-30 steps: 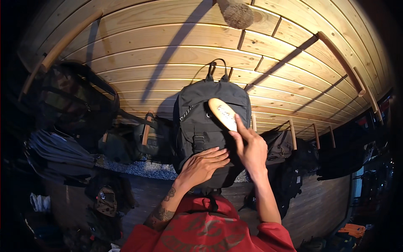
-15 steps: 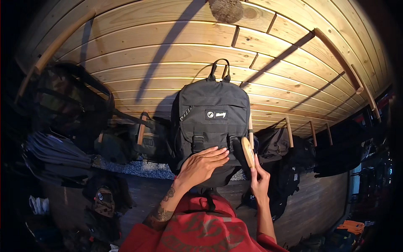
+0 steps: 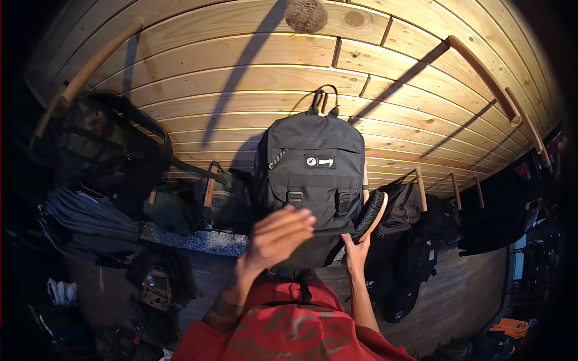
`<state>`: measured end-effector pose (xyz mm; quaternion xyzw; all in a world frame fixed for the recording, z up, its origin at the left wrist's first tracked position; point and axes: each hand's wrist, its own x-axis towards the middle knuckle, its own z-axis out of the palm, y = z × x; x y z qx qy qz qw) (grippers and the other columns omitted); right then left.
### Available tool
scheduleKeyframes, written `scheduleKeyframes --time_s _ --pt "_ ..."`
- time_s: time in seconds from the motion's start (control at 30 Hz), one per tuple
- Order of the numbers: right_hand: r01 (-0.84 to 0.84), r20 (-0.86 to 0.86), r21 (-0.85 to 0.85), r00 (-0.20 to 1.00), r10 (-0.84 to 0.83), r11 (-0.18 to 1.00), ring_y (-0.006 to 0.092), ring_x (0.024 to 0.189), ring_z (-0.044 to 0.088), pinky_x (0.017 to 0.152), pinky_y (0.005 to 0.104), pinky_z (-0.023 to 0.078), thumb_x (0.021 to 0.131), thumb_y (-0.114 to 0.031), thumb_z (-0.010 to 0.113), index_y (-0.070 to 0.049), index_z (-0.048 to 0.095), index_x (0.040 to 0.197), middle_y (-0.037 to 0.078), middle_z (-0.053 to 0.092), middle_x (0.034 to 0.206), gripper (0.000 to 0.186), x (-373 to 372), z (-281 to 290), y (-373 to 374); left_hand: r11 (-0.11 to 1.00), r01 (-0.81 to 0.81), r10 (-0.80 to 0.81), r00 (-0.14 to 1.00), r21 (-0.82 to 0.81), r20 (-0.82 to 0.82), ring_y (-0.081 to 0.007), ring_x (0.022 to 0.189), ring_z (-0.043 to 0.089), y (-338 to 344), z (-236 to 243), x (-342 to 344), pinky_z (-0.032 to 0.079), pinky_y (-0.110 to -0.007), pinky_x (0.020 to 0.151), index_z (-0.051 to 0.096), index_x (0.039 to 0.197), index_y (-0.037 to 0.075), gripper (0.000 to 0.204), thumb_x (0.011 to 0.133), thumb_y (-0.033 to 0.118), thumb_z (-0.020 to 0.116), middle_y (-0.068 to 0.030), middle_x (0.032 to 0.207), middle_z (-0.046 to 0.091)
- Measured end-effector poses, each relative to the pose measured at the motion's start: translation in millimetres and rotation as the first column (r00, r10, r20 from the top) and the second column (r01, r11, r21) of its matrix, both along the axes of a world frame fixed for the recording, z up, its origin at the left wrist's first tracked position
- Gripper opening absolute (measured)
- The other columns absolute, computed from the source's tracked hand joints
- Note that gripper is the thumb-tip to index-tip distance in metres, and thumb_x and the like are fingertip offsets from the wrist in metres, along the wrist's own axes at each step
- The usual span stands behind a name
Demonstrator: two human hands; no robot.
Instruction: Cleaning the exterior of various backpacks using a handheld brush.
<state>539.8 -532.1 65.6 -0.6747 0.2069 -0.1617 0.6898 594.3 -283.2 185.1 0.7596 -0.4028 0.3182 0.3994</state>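
A black backpack point(image 3: 313, 174) hangs by its top loop against the wood-panelled wall, with its front facing me. It has a zipped upper pocket, a small label patch and two buckled straps. In front of its lower left part is my left hand point(image 3: 280, 236), slightly blurred, with fingers stretched out and nothing held. Whether that hand touches the fabric I cannot tell. My right hand point(image 3: 356, 253) grips a brush point(image 3: 374, 216) with a pale wooden back and dark bristles. The brush stands upright beside the bag's lower right side, bristles turned toward the bag.
Wooden pegs point(image 3: 484, 78) stick out from the wall on both sides. A camouflage bag point(image 3: 99, 141) and folded grey garments point(image 3: 87, 222) hang at left. More dark bags point(image 3: 400, 204) hang at right. Below lies a dark plank floor point(image 3: 457, 283).
My left hand has lifted back from the bag's front and moved down and left. The brush has turned so its bristles show, and has shifted right. The view has shifted slightly.
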Motion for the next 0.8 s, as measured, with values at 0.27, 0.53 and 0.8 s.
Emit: scheduleKeyframes --time_s 0.27,0.53,0.8 --pt "-0.073 -0.085 0.028 0.994 0.075 0.997 0.0165 0.103 0.062 0.095 0.0306 0.049 0.097 -0.023 0.079 0.003 0.057 0.131 0.007 0.068 0.120 0.049 5.1 -15.4 -15.2 0.810 -0.450 -0.022 0.618 -0.377 -0.786 -0.0274 0.141 0.051 98.0 -126.6 57.8 0.032 -0.041 0.122 0.053 0.147 0.000 0.048 0.114 0.034 0.042 -0.0154 0.149 0.057" --pt "-0.025 -0.033 -0.011 0.999 0.025 1.000 0.0159 0.107 0.059 0.098 0.0311 0.046 0.106 -0.033 0.065 0.003 0.058 0.130 0.007 0.066 0.121 0.044 7.2 -36.0 -21.8 0.934 -0.278 -0.109 0.379 -0.225 -0.919 -0.0210 0.137 0.050 72.0 -130.3 65.4 0.034 -0.031 0.115 0.052 0.146 -0.001 0.055 0.112 0.042 0.046 -0.0125 0.144 0.060" --pt "0.003 0.101 0.447 0.993 -0.054 0.894 0.0175 0.107 0.063 0.095 0.0348 0.052 0.110 -0.034 0.057 0.000 0.052 0.138 0.007 0.064 0.123 0.045 -3.1 -23.8 -26.2 0.942 -0.261 -0.094 0.394 -0.209 -0.914 -0.0247 0.145 0.046 67.5 -89.2 22.5 0.033 -0.035 0.118 0.046 0.152 -0.005 0.063 0.108 0.039 0.058 -0.0189 0.151 0.054"
